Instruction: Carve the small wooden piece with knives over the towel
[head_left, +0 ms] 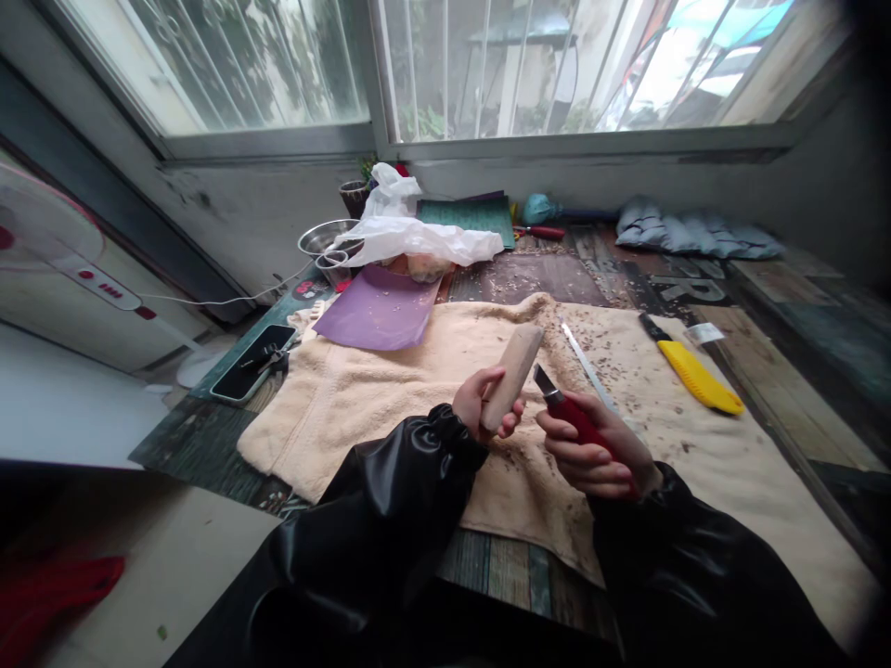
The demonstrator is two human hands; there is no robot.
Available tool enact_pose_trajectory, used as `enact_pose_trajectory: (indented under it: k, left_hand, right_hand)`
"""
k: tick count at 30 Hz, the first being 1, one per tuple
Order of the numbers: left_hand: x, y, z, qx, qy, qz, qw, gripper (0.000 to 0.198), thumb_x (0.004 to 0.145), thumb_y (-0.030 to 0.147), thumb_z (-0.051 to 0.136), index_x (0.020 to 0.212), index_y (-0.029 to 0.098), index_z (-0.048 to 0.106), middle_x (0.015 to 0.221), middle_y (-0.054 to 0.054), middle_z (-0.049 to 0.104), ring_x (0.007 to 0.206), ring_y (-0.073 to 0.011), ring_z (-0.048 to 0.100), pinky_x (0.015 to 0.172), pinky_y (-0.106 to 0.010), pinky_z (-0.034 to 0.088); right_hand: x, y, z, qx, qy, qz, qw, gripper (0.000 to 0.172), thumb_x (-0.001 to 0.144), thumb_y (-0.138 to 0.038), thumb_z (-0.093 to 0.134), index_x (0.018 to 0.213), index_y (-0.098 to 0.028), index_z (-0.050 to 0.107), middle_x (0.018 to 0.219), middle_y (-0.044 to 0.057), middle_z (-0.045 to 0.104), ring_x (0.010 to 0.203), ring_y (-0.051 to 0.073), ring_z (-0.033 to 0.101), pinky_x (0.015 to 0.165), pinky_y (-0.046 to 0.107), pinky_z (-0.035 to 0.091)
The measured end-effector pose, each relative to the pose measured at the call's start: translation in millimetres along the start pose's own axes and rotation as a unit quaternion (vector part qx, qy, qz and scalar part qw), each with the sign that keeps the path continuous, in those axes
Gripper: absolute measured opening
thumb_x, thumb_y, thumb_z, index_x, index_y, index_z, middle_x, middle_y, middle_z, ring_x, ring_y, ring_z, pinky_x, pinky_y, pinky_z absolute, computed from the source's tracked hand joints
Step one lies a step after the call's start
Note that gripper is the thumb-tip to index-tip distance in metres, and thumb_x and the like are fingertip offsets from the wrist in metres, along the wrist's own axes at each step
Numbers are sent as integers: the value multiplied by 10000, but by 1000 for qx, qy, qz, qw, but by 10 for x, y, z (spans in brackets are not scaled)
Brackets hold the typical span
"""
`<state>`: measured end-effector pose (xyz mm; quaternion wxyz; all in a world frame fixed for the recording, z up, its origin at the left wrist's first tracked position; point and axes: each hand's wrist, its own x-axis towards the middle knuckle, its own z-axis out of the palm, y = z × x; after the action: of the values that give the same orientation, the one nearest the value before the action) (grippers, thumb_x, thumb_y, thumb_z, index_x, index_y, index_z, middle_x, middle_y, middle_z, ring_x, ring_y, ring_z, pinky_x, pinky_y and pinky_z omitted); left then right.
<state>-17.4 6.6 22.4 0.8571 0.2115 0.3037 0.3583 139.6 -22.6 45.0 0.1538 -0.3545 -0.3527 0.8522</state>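
Observation:
A pale wooden piece [513, 376] with rounded ends slants up to the right, and my left hand [487, 404] is closed round its lower part. My right hand [599, 450] grips the red handle of a carving knife [581, 417]. Its short dark blade points up and left, close to the wood but apart from it. Both hands are above a beige towel [390, 390] strewn with wood shavings. A thin metal ruler-like strip [586, 362] lies on the towel behind my right hand.
On the right lies a yellow-handled tool [700, 376]. A phone [252, 364] with keys on it is at the left. Purple sandpaper [382, 308], a white plastic bag [424, 239], a metal bowl [327, 237] and a green sheet [473, 218] are farther back. A grey packet [696, 232] lies by the wall.

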Motion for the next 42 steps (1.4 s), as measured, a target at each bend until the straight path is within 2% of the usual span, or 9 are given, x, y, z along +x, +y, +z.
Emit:
enact_pose_trajectory:
  k: [5, 9, 12, 17, 21, 24, 28, 35, 42]
  left_hand:
    - [-25, 13, -10, 2, -58, -10, 998, 305, 681, 416, 429, 617, 124, 487, 448, 3, 459, 294, -62, 382, 234, -154, 224]
    - [-19, 14, -27, -1, -75, -12, 997, 322, 678, 434, 445, 611, 122, 485, 458, 5, 453, 301, -52, 375, 237, -148, 213]
    - [0, -5, -23, -3, -61, -17, 998, 339, 679, 438, 444, 586, 114, 470, 461, -5, 457, 318, -52, 393, 256, -151, 242]
    - [49, -91, 6, 13, -9, 108, 994, 292, 629, 358, 540, 798, 143, 438, 563, -17, 558, 410, -114, 513, 352, -199, 385]
    - [84, -140, 17, 32, 3, 185, 982, 390, 556, 291, 640, 844, 141, 425, 677, -41, 605, 563, -169, 591, 534, -303, 477]
    - [86, -138, 12, 47, 15, 202, 978, 408, 530, 285, 672, 833, 124, 453, 692, -44, 609, 618, -171, 594, 595, -319, 481]
    - [49, -111, 11, 99, 45, 195, 975, 423, 573, 357, 648, 876, 140, 448, 638, -14, 591, 536, -132, 562, 483, -249, 460]
    - [7, -123, 2, 177, 72, 210, 959, 453, 566, 374, 665, 893, 167, 429, 614, 45, 506, 396, -56, 460, 367, -179, 387]
    - [71, -154, -59, 197, 37, 220, 955, 384, 595, 337, 634, 872, 146, 450, 590, 43, 487, 423, -49, 445, 429, -179, 362]
  right_hand:
    - [4, -9, -25, -2, 7, -11, 1000, 372, 777, -550, 109, 611, -229, 199, 336, -145, 169, 203, 16, 3, 227, 122, 62]
    - [52, -14, -28, -28, 74, -74, 994, 360, 785, -533, 146, 630, -225, 250, 384, -133, 160, 241, 20, 26, 246, 133, 87]
    - [124, 23, -4, -18, 143, -142, 979, 342, 781, -511, 202, 676, -213, 331, 420, -109, 244, 261, 35, 154, 264, 159, 183]
    - [221, 140, 28, -107, 343, -254, 898, 328, 753, -509, 354, 737, -191, 434, 483, -56, 421, 339, 65, 384, 314, 183, 289]
    - [240, 189, 15, -266, 419, -290, 818, 341, 749, -500, 389, 678, -180, 480, 465, -39, 436, 363, 76, 403, 343, 196, 325]
    - [240, 204, -3, -341, 434, -299, 779, 355, 768, -487, 370, 737, -168, 523, 492, -24, 466, 412, 89, 430, 397, 205, 349]
    - [236, 219, -8, -407, 439, -290, 747, 345, 786, -461, 358, 785, -170, 544, 494, -25, 465, 459, 102, 442, 440, 211, 343]
    - [238, 235, 26, -428, 417, -289, 748, 314, 807, -431, 333, 683, -183, 480, 506, -25, 457, 459, 95, 427, 444, 208, 328]
    - [227, 232, 65, -435, 389, -289, 759, 300, 814, -432, 326, 707, -191, 469, 508, -31, 468, 449, 92, 440, 452, 209, 332]
